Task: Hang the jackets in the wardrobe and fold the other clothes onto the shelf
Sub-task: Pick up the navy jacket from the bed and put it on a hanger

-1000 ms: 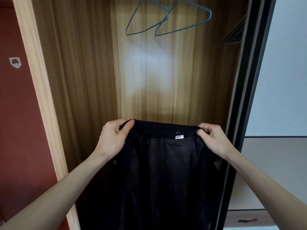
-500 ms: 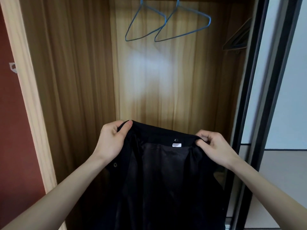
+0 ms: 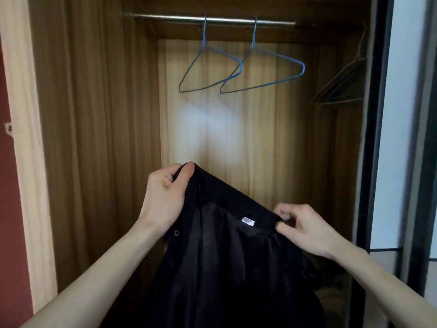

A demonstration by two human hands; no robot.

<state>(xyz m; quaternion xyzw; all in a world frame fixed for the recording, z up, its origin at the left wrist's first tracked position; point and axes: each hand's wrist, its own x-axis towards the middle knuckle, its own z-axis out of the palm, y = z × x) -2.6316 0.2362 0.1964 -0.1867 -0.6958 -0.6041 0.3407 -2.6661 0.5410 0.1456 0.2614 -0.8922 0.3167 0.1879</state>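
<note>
I hold a black jacket (image 3: 227, 261) up in front of the open wardrobe, lining towards me, with a small white label below the collar. My left hand (image 3: 165, 195) grips the collar's left end, raised higher. My right hand (image 3: 305, 227) pinches the collar's right end, lower down, so the collar slopes down to the right. Two blue wire hangers (image 3: 238, 72) hang empty on the metal rail (image 3: 212, 19) above the jacket. The jacket's lower part runs out of view at the bottom.
The wardrobe's wooden left wall (image 3: 94, 138) and back panel (image 3: 236, 138) enclose the hanging space. Dark hangers (image 3: 340, 88) hang at the right side. A dark sliding-door frame (image 3: 376, 138) borders the right. A pale wooden door edge (image 3: 26, 162) stands at the left.
My view has tilted up, bringing the rail into sight. My left hand has lifted its end of the collar while the right end has dropped, so the collar now slopes.
</note>
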